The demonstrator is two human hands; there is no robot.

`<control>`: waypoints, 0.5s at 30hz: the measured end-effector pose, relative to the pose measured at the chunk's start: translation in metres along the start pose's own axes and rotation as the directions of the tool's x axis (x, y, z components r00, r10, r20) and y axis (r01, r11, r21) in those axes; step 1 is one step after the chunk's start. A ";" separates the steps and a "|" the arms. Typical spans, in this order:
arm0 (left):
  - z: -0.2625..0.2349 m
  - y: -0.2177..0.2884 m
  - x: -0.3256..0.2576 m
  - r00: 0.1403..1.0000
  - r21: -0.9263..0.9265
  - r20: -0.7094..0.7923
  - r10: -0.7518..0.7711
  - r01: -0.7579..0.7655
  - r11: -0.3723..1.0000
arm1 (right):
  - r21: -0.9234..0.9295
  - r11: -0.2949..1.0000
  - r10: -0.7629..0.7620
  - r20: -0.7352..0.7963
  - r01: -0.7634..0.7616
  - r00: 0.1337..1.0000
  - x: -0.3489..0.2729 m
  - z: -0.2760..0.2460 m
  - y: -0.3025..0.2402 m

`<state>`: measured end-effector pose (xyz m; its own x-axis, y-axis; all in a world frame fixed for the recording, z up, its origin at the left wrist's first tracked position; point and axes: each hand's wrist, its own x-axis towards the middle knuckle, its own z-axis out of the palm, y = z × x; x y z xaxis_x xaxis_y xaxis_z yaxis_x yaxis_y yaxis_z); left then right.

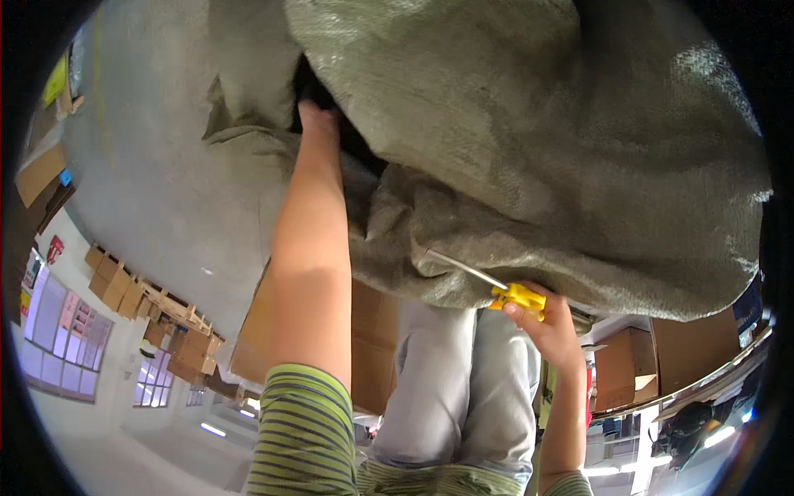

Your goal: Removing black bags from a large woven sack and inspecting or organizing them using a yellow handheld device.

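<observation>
A large grey-green woven sack (529, 124) fills the upper part of the view, its cloth bulging and creased. My left hand (318, 116) reaches into a dark opening at the sack's left side, and its fingers are hidden inside. In my right hand (549, 326) is a screwdriver (518, 298) with a yellow handle and a thin metal shaft. The fingers are closed around the handle. The shaft points up and left, with its tip over the folded lower edge of the sack.
Behind the sack on the left spreads a grey floor (165, 198). Cardboard boxes (116, 285) and wooden pallets (178, 306) stand along the left. More cardboard boxes (695, 347) are at the right. Below the sack are my legs in light grey trousers (430, 388).
</observation>
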<state>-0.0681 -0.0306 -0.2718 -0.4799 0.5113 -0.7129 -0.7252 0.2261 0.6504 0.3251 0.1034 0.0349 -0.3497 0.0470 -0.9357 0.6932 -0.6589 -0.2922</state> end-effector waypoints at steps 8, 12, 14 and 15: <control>0.058 0.046 -0.118 0.782 -0.243 -0.614 -0.108 -0.057 0.968 | -0.015 0.981 -0.195 -0.164 0.195 0.967 -0.005 0.018 -0.012; 0.102 0.073 -0.190 0.715 0.058 -0.690 0.114 -0.103 0.993 | -0.029 0.990 -0.140 -0.093 0.138 0.986 -0.008 0.015 -0.033; 0.104 0.088 -0.214 0.715 0.267 -0.624 0.316 -0.185 0.946 | -0.110 0.990 -0.088 0.041 0.092 0.995 -0.009 0.021 -0.042; 0.103 0.093 -0.223 0.704 0.455 -0.517 0.486 -0.256 0.853 | -0.109 0.989 -0.095 0.048 0.100 0.994 -0.007 0.023 -0.044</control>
<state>0.0222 -0.0376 -0.0254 -0.9461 0.0411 -0.3213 -0.2717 0.4391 0.8564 0.2822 0.1148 0.0593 -0.4440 0.0729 -0.8931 0.7192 -0.5655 -0.4037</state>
